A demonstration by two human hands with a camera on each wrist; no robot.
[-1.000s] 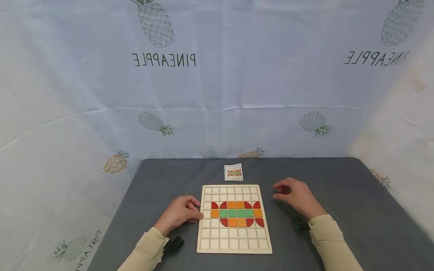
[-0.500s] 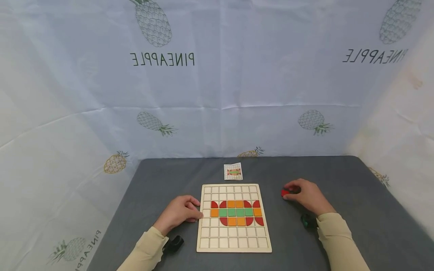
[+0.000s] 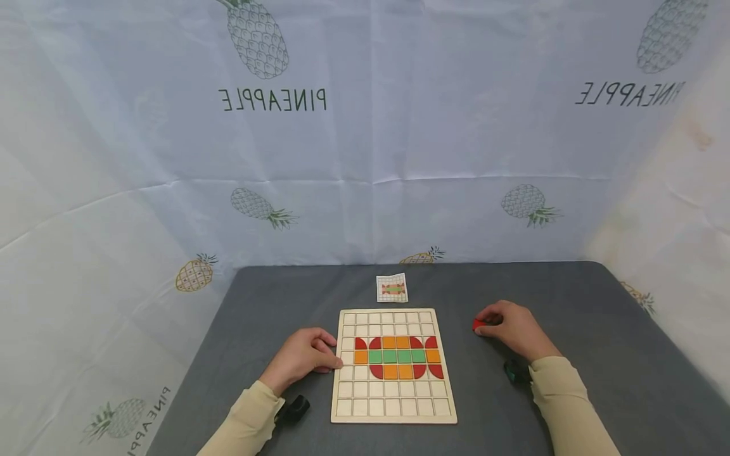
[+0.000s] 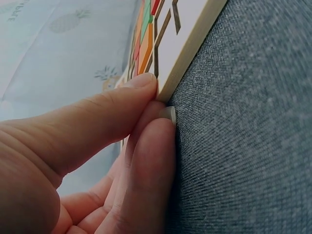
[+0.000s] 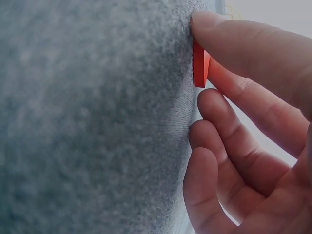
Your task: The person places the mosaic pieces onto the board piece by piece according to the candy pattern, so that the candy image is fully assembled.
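Note:
A pale wooden grid board (image 3: 393,405) lies on the grey cloth, with red, orange and green tiles set in its middle rows. At its left edge is my left hand (image 3: 302,358); in the left wrist view the thumb lies on the rim and the fingertips meet the side, pinching the edge. To the right of the board, my right hand (image 3: 516,326) pinches a small red tile (image 5: 200,63) between thumb and forefinger, low against the cloth. The other fingers curl loosely below it. Fingers hide part of the tile, so its full outline cannot be seen.
Behind the board lies a small card (image 3: 391,288) printed with a coloured grid pattern. The grey table (image 3: 274,297) ends at a hanging white curtain (image 3: 371,221) with pineapple prints.
My right hand has moved right, away from the board, and now holds a red tile that was not visible a second ago. The left hand stays at the board's edge.

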